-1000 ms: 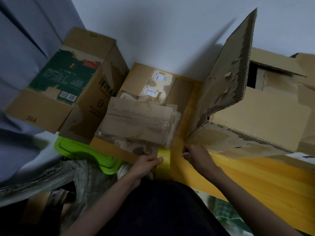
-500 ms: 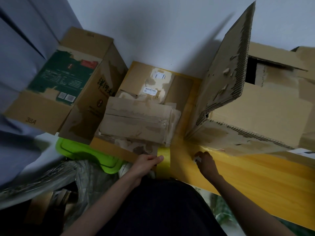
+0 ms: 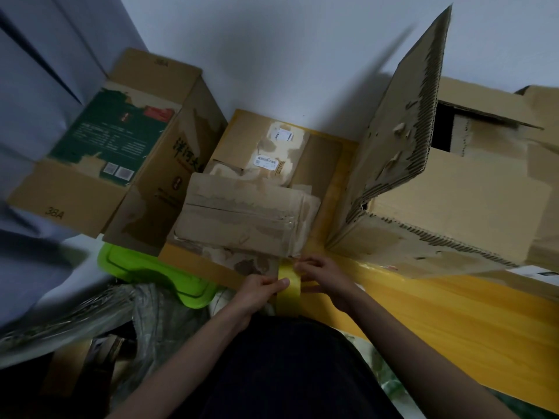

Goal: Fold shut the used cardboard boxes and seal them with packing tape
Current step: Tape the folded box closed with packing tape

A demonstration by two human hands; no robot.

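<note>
Since half a second ago the right hand has left the yellow surface by the big box and come across to the roll of yellow packing tape, where it now meets the left hand. Both hands are on that one roll, which stands on edge at the near rim of the yellow surface: the left thumb lies across its front face with the fingers curled behind, while the right fingers curl at its top edge, just under the small flattened box; whether they pinch a loose tape end cannot be told. Four cardboard boxes show. At the far left one green-printed box lies open with flaps spread. In the middle a labelled box lies flat with the worn flattened box on top of it. To the right stands one large box, one torn flap upright and its top not yet shut. One bright green lid sits below the left boxes, beside crumpled plastic wrap.
</note>
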